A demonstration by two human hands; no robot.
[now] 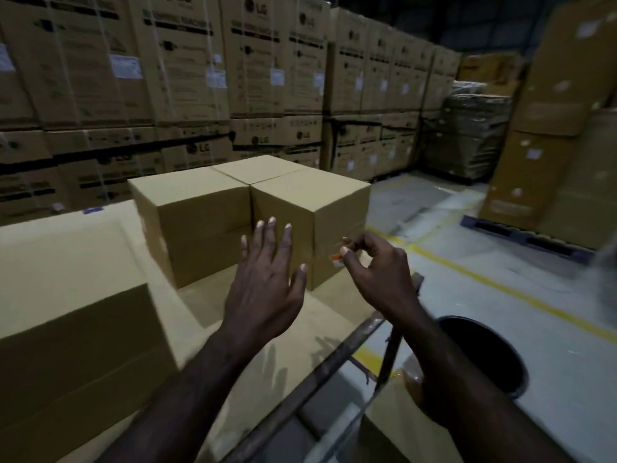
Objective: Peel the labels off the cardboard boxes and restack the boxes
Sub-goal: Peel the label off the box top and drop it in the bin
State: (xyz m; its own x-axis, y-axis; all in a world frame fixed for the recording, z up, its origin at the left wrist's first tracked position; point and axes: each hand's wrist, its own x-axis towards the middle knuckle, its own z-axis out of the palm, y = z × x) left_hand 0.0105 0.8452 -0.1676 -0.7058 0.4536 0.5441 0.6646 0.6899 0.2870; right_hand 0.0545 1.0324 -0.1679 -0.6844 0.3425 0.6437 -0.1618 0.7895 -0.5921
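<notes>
Plain cardboard boxes sit close together ahead of me; the nearest right one (pixel 334 208) shows its corner edge. My left hand (pixel 267 279) is open with fingers spread, raised in front of that box's left face. My right hand (pixel 377 265) pinches a small orange-and-white label (pixel 336 259) between thumb and forefinger, right at the box's right face near the corner. Whether the label still sticks to the box is unclear. A larger box (pixel 76 295) stands close at my left, and the boxes rest on a flat cardboard surface (pixel 260 355).
A black round bin (pixel 494 349) sits on the floor at lower right. A rusty metal bar (pixel 300 389) runs diagonally below my arms. Tall stacks of printed cartons (pixel 187 78) wall the back. Yellow floor lines (pixel 500 285) and a pallet stack (pixel 551 162) lie to the right.
</notes>
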